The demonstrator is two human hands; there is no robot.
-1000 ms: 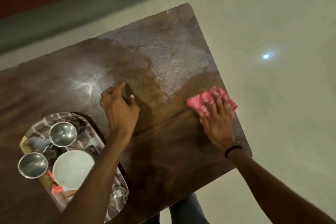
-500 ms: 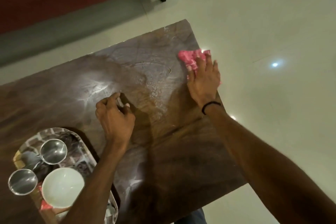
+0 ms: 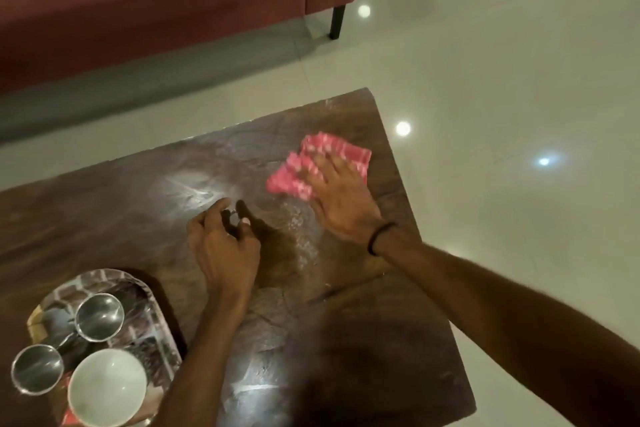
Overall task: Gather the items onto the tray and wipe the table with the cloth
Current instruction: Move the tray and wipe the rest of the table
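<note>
A pink checked cloth (image 3: 323, 156) lies flat on the dark wooden table (image 3: 363, 340) near its far right corner. My right hand (image 3: 341, 203) presses down on the cloth with fingers spread. My left hand (image 3: 221, 243) rests on its fingertips mid-table, loosely curled, holding nothing. At the lower left sits the patterned tray (image 3: 138, 291), carrying two steel cups (image 3: 99, 316) (image 3: 37, 369) and a white bowl (image 3: 107, 388).
A dark red sofa (image 3: 156, 3) with a black leg (image 3: 336, 21) stands beyond the table. Glossy pale floor tiles (image 3: 502, 80) surround the table on the right. Damp streaks and shine mark the tabletop (image 3: 194, 191).
My right hand has swept the cloth from the table's right edge toward the far corner, then leftward. My left hand has stayed planted. The view has tilted up, showing more sofa.
</note>
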